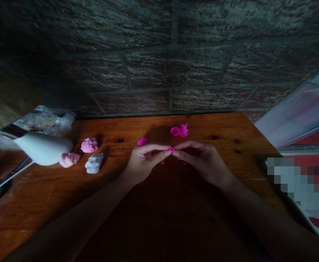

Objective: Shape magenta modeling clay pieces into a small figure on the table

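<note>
My left hand and my right hand meet fingertip to fingertip over a wooden table. Between them they pinch a tiny magenta clay bit. Both hands have their fingers curled in. Just beyond them on the table lies a small magenta clay piece, and farther back sits a magenta clay figure made of a round part and a knobbly part.
At the left lie three clay lumps: pink, pale pink and white-grey. A white lamp head and a crumpled plastic bag sit beside them. A stone-pattern wall closes the back. A blurred patch covers the right.
</note>
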{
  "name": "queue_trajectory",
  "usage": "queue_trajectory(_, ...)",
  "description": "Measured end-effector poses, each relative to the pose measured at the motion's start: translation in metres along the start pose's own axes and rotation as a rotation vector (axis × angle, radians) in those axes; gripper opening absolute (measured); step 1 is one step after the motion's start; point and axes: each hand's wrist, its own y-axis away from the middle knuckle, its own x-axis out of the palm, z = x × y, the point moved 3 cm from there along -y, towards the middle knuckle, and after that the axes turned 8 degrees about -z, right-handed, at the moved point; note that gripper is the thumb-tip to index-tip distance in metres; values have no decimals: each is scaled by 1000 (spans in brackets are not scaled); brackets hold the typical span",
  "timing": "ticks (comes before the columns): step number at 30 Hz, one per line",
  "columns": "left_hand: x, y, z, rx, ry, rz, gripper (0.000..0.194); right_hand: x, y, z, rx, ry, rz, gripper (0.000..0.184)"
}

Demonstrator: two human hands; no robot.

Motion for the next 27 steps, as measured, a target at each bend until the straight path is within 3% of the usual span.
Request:
queue_trajectory(10, 2, 2, -2, 18, 48, 8, 10, 3, 2, 1, -82, -48, -62, 16)
queue_trajectory(17, 6, 5, 2, -93, 155, 62, 25, 4, 5, 1, -172, 9, -73, 18)
queue_trajectory(27, 8, 4, 9, -247, 291, 84, 23, 7, 4, 5, -124, -49, 21, 15)
